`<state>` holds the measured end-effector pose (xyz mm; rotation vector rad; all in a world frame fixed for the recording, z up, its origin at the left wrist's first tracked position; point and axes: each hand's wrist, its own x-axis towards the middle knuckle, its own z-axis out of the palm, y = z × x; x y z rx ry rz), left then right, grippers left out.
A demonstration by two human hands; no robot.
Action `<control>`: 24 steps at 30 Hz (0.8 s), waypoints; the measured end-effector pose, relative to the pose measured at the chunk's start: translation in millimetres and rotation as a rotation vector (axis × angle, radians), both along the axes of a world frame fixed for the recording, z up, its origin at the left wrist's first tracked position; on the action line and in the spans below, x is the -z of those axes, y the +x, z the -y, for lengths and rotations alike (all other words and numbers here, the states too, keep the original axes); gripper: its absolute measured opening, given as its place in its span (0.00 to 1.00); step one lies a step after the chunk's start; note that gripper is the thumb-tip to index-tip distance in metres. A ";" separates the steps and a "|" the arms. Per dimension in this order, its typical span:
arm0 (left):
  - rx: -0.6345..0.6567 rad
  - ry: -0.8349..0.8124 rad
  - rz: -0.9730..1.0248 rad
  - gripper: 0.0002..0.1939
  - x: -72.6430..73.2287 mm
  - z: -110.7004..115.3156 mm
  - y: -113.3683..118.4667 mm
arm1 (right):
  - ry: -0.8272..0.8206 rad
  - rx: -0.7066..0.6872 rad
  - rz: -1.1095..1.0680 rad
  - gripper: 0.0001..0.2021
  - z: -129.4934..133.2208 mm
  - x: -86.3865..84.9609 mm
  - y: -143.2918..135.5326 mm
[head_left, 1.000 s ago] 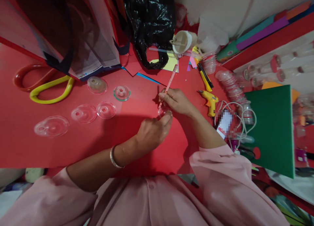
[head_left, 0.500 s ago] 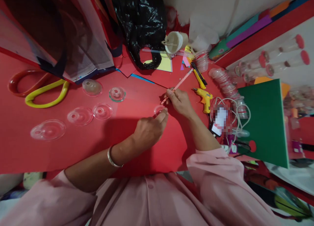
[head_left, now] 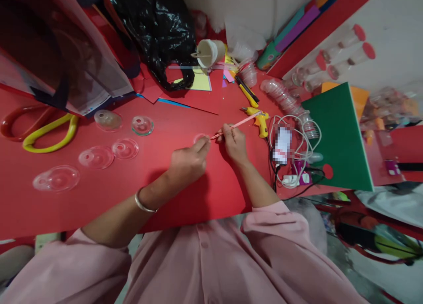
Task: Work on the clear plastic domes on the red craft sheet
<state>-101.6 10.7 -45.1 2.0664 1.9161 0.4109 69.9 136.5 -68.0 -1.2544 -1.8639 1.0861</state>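
Observation:
My right hand (head_left: pixel 235 145) is closed around a pink pencil (head_left: pixel 246 120), which slants with its tip toward my left fingers. My left hand (head_left: pixel 189 164) is closed, thumb and forefinger pinched at a small clear plastic disc (head_left: pixel 198 137); most of the disc is hidden behind the fingers. To the left on the red tabletop (head_left: pixel 165 132) lie several round, domed clear plastic pieces, among them one with a green rim (head_left: pixel 142 125) and a plain one (head_left: pixel 125 149).
A yellow glue gun (head_left: pixel 262 122), a yellow cutter (head_left: pixel 247 92) and a phone (head_left: pixel 282 143) with white cables lie to the right. A stack of clear cups (head_left: pixel 286 99) leans near a green board (head_left: pixel 333 136). A black plastic bag (head_left: pixel 165 35) and white cup (head_left: pixel 208 53) stand behind.
The view has turned to the right, so the table's things sit further left. The pencil has tipped flatter, and its tip is now beside my left fingertips.

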 end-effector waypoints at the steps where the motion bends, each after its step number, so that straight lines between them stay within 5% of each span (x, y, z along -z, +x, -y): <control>1: 0.000 -0.005 0.004 0.32 -0.7 -0.8 -0.3 | 0.002 0.011 -0.006 0.31 2.9 0.3 0.7; 9: 0.027 0.021 -0.019 0.32 -4.8 1.4 -3.1 | 0.022 0.101 -0.040 0.32 18.4 6.8 2.1; 24: -0.004 0.022 -0.074 0.32 -5.4 2.3 -3.5 | 0.080 0.038 -0.116 0.33 50.2 11.8 9.3</control>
